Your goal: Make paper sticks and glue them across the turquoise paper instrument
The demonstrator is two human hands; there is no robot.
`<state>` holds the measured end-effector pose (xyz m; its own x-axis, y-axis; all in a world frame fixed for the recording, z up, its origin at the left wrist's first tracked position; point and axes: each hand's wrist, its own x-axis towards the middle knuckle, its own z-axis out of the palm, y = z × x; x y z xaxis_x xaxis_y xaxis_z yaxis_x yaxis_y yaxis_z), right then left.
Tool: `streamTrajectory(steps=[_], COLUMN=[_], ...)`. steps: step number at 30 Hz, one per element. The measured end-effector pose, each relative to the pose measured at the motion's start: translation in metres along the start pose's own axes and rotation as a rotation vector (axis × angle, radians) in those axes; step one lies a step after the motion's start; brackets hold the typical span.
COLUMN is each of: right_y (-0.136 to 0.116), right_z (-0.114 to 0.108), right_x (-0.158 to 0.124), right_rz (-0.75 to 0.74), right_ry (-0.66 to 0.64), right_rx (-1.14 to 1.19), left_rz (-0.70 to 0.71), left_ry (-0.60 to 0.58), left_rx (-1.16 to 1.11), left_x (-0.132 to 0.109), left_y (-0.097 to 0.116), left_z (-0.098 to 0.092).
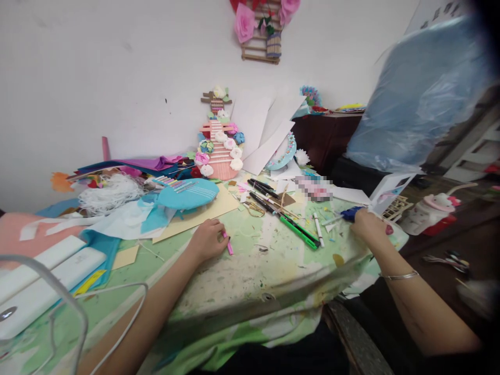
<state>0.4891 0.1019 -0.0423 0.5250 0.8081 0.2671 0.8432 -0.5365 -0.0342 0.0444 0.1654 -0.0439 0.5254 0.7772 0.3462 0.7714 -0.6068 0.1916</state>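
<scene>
Soft, diffuse indoor light; source direction can't be told. Wall (128, 78) pale, dull grey toward upper left. Tablecloth (242, 291) evenly lit on top, front folds shaded. Pale glare streaks on blue plastic wrap (422, 99). Floor (437, 307) at right dim and murky, blurred around the scissors (449, 261). Black vignette eats the upper right corner. Wide-angle stretch at the edges, forearms (417, 302) elongated. Mid-table pens (269, 203) reasonably clear; right hand (369, 228) slightly soft. Pixelated block hides a pink item (313, 188).
</scene>
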Motion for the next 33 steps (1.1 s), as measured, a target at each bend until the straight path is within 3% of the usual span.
streamTrajectory(steps=[3,6,8,10,13,16,20,24,28,33], right_y=[-0.003,-0.002,-0.001,-0.006,-0.025,-0.057,-0.11,-0.164,-0.201,-0.225], right_z=[-0.006,-0.018,-0.03,-0.043,-0.063,-0.082,-0.095,-0.08,-0.054,-0.037], right_x=[0.001,0.0,-0.005,-0.016,-0.041,-0.067,-0.089,-0.095,-0.092,-0.086], right_rz=[0.052,0.013,-0.027,-0.04,-0.151,-0.295,-0.413,-0.378,-0.348,-0.304], right_ry=[0.076,0.134,0.168,0.154,-0.064,-0.331,-0.608,-0.839,-0.898,-0.947], right_rx=[-0.039,0.02,0.181,0.519,1.126,1.35,1.378,1.427,1.385,1.329], left_rz=[0.005,0.003,0.002,0.0,-0.003,0.005,0.016,0.002,-0.003,-0.065], left_ry=[0.002,0.0,-0.004,-0.007,-0.007,0.006,0.011,-0.014,-0.043,-0.037], left_rx=[-0.009,-0.012,-0.012,-0.01,-0.011,-0.02,-0.036,-0.049,-0.053,-0.065], left_x=[0.0,0.0,0.0,0.0,-0.002,-0.005,-0.011,-0.014,-0.016,-0.017], left_y=[0.0,0.0,-0.001,-0.001,-0.002,-0.004,-0.006,-0.007,-0.008,-0.007], left_z=[0.0,-0.001,0.0,0.0,0.001,0.001,0.0,-0.001,-0.001,0.0])
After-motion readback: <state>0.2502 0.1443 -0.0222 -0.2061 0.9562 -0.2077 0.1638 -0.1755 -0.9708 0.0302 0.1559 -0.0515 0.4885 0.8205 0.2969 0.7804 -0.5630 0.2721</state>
